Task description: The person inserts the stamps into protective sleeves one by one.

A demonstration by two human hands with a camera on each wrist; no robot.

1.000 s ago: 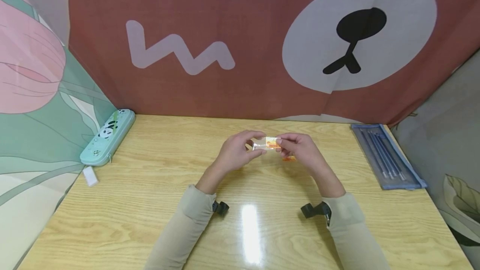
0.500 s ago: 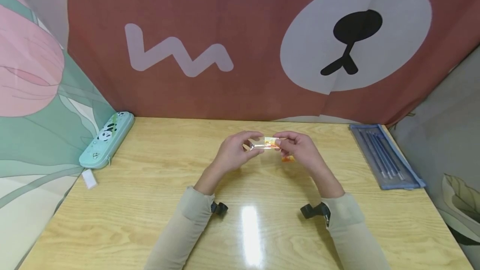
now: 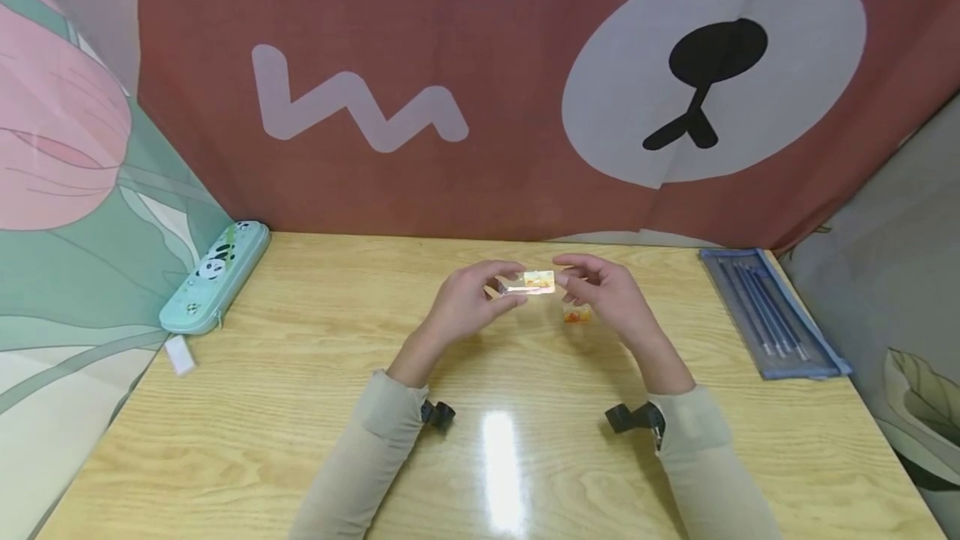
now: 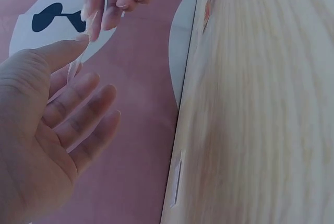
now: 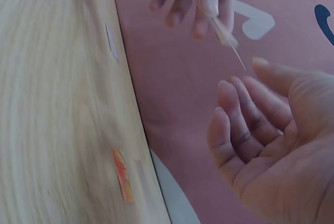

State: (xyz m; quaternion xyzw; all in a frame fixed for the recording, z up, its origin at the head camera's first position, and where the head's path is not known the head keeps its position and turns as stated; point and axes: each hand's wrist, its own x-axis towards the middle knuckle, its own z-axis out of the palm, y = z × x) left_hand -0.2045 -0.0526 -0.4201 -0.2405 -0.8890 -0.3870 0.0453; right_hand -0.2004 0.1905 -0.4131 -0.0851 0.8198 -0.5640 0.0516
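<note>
My left hand (image 3: 468, 298) pinches a small clear plastic wrapper (image 3: 536, 282) with an orange-and-yellow print at its right end. From the right wrist view, the wrapper (image 5: 229, 44) appears nearly edge-on, thin and flat. The right hand (image 3: 603, 294) is just past that printed end, thumb and fingers parted with nothing between them. Below it on the table lies a small orange-printed piece (image 3: 577, 314). A thin white piece (image 4: 177, 182) lies on the wood in the left wrist view, hidden from the head view.
At the table's left edge is a mint pencil case (image 3: 217, 277) with panda pictures, and a small white block (image 3: 180, 354) beside it. A blue mesh zip pouch (image 3: 776, 315) holding several pencils lies at the right edge. A bear-print cloth (image 3: 375, 182) hangs behind the table.
The right hand has let go of the wrapper's printed end and drawn slightly right. The wrapper has shifted a little left in the left hand, and its whole print now shows.
</note>
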